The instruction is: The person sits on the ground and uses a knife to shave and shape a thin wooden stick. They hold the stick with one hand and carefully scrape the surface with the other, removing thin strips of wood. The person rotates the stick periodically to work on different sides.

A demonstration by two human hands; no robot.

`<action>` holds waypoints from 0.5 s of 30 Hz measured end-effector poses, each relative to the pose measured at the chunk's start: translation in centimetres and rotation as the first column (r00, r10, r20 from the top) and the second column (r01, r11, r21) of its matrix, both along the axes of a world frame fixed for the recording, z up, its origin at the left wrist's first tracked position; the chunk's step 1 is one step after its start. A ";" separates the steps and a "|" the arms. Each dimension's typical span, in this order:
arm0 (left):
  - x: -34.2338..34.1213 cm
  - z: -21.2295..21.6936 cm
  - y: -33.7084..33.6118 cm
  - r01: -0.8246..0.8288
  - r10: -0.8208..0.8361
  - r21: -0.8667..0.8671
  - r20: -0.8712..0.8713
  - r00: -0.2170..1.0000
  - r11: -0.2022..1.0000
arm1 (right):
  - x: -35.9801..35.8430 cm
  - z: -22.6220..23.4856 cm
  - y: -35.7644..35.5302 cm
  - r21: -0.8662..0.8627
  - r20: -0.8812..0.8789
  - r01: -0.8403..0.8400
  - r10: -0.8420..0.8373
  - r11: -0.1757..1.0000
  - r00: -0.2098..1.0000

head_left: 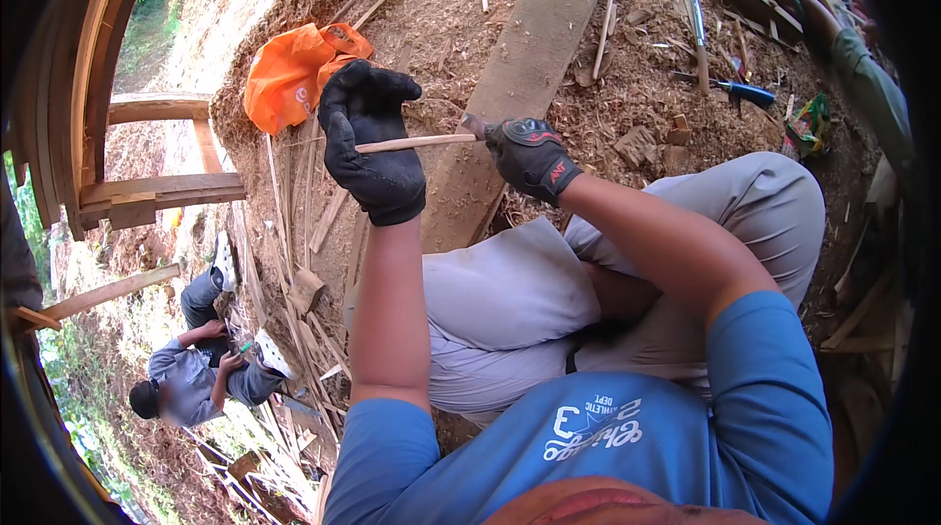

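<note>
Head view: on shaving-strewn ground [431, 35], a wide wooden plank [545, 25] is laid, near an orange plastic bag [284, 79]. The left gloved hand [377, 133] is held open, palm showing, apart from the right gloved hand [529, 154], which is closed. Across the left palm a slender wooden stick [417, 143] is rested, its right end beside a small blade [473, 125], seemingly gripped in the right fist. Ideally, the stick should be pinned firmly and the edge directed away from the palm.
</note>
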State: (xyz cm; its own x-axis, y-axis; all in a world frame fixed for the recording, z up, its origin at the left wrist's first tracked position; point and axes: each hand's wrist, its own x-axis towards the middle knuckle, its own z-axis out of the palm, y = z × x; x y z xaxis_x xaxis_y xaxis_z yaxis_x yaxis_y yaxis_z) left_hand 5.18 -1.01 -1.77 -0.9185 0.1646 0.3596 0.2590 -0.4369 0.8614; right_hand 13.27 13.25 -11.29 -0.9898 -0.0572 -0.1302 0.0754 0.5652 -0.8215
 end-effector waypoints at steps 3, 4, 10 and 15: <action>0.2 0.1 -0.1 0.036 -0.036 -0.014 -0.005 0.999 0.999 | 0.3 2.4 -2.0 0.028 -0.274 0.051 -0.041 0.998 0.961; 0.3 -0.4 -1.2 0.011 -0.011 -0.040 -0.006 1.000 0.999 | 0.6 5.0 -2.6 -0.002 -0.371 0.017 -0.017 1.000 0.928; 0.2 0.1 -0.2 0.059 -0.059 -0.004 0.007 0.998 0.998 | 0.1 0.5 -1.8 -0.033 -0.324 0.039 -0.048 0.999 0.945; 0.0 0.2 -0.1 0.030 -0.030 -0.024 -0.006 1.000 0.999 | -0.4 -1.1 -0.1 0.083 -0.048 -0.069 0.073 0.994 0.996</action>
State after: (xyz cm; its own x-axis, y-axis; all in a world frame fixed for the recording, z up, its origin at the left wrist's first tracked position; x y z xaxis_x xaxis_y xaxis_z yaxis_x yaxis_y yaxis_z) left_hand 5.19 -1.15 -1.56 -0.9106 0.2004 0.3614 0.2520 -0.4237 0.8700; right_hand 12.83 13.19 -12.35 -0.9891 -0.1186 -0.0873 -0.0076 0.6329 -0.7742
